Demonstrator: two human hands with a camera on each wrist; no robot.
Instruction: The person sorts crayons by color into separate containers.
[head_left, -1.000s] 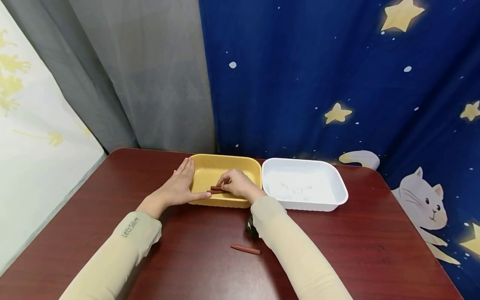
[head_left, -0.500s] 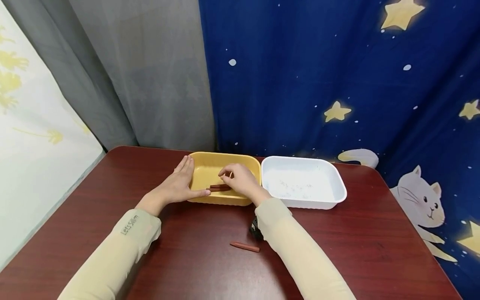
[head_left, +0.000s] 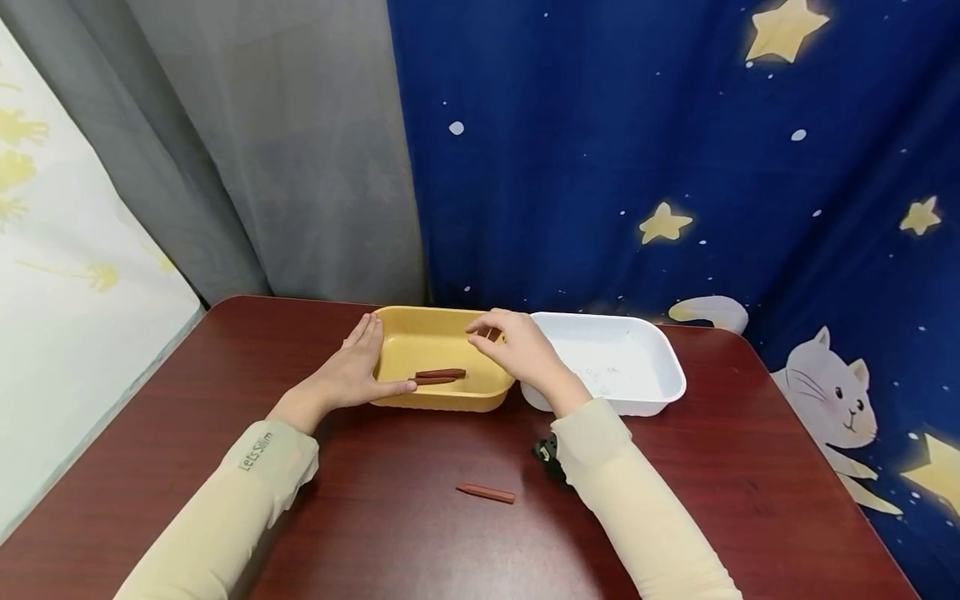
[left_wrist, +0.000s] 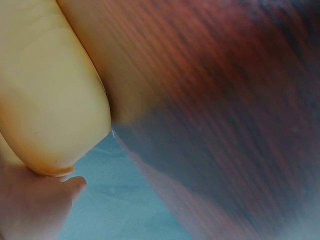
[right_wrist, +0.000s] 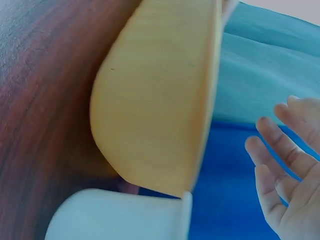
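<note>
Two reddish-brown crayons [head_left: 440,372] lie side by side near the front wall inside the yellow tray [head_left: 427,402]. My left hand [head_left: 348,371] rests against the tray's left end, fingers extended along the rim and thumb reaching over the front edge. In the left wrist view, part of that hand [left_wrist: 35,200] shows at the tray's corner. Over the tray's right end is my right hand [head_left: 517,346], fingers loosely bent with nothing between them. The right wrist view shows its fingers [right_wrist: 272,132] spread apart and free. A third crayon [head_left: 486,492] lies on the table in front.
A white tray [head_left: 663,407] stands right of the yellow one, partly behind my right hand, with small specks on its floor. Both trays sit near the back edge of the dark red table [head_left: 360,533]. Grey and blue curtains [head_left: 540,167] hang behind the table.
My right hand has let go of a crayon in the yellow tray, risen and moved right toward the white tray. My left hand has stayed at the tray's left end.
</note>
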